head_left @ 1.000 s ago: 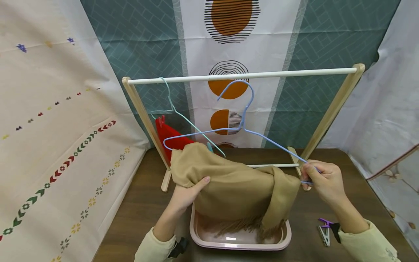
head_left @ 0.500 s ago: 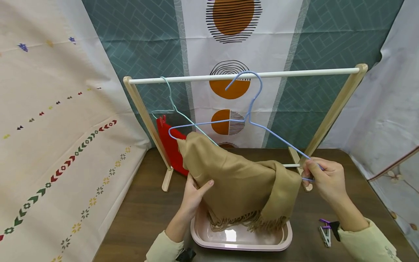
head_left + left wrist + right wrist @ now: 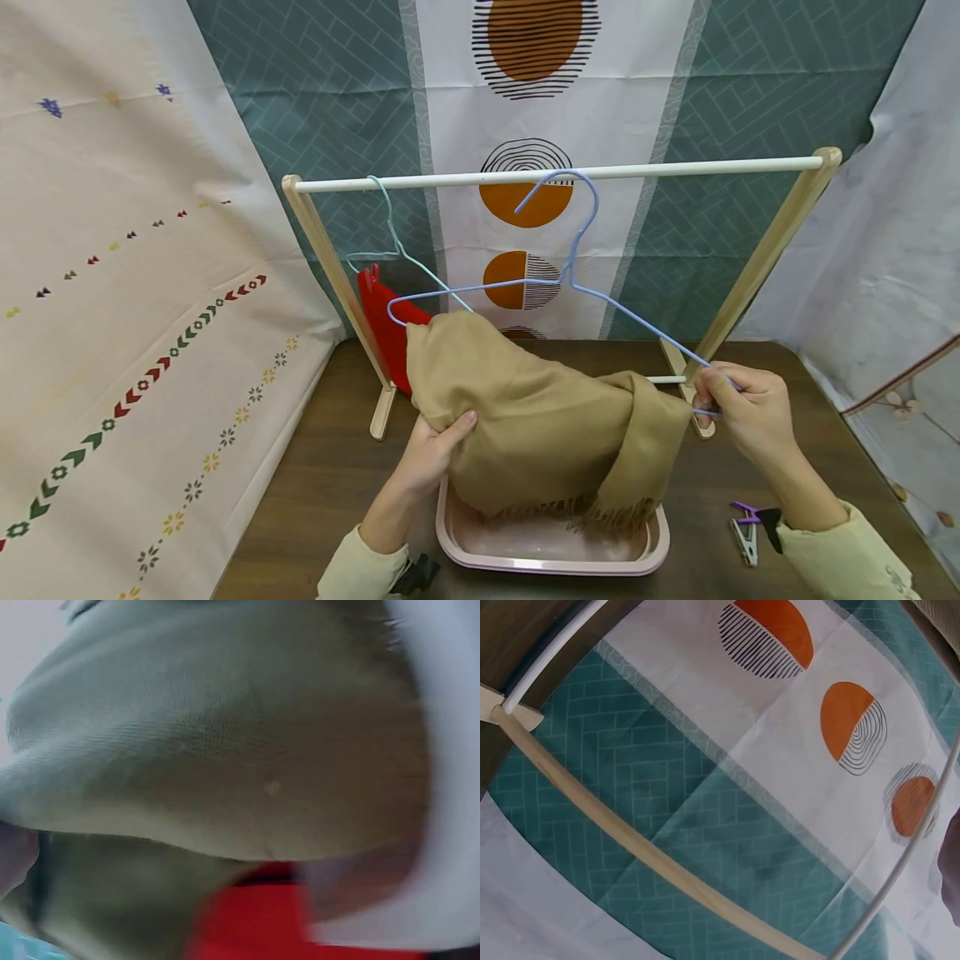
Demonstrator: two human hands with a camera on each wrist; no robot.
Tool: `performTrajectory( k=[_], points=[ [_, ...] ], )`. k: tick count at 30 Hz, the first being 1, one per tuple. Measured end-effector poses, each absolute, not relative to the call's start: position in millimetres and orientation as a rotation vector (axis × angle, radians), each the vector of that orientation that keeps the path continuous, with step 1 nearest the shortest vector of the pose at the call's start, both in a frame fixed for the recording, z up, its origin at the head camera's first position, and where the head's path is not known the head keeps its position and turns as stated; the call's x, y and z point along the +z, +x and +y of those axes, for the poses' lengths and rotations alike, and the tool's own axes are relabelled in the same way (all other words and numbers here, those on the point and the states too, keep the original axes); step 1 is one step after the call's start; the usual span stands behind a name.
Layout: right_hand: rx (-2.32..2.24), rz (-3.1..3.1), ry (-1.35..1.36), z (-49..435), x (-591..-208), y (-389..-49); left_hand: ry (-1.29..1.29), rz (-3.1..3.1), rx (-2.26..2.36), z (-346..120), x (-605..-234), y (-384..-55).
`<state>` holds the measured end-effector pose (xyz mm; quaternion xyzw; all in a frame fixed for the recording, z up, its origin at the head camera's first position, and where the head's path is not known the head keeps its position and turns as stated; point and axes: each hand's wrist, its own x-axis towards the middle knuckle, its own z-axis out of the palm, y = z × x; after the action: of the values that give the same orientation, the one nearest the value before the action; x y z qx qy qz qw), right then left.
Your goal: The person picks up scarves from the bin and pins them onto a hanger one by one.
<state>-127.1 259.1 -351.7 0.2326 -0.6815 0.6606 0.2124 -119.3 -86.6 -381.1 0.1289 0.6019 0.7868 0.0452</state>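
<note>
A tan fringed scarf hangs over the lower bar of a blue hanger, its fringe above a pale pink basin. With the thumb on the front of the cloth, my left hand holds the scarf's left part; the other fingers are hidden behind it. My right hand grips the hanger's right end. The hanger's hook overlaps the rack's white rod in the head view; contact cannot be told. Scarf cloth fills much of the left wrist view.
On the rack's left, a mint-green hanger hangs near a red cloth, partly behind the scarf. Clothespins, one purple and one grey, lie on the brown table by my right forearm. Wooden posts carry the rod.
The blue hanger has risen and shifted slightly right, its hook now level with the rod. My left hand lifted the scarf's left side, then lowered it partway. My right hand keeps its grip.
</note>
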Motion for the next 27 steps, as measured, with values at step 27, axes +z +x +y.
performTrajectory(
  k=[27],
  points=[
    [1.787, -1.693, 0.991, 260, -344, -121, 0.597, 3.522, 0.651, -104, -306, -161]
  ],
)
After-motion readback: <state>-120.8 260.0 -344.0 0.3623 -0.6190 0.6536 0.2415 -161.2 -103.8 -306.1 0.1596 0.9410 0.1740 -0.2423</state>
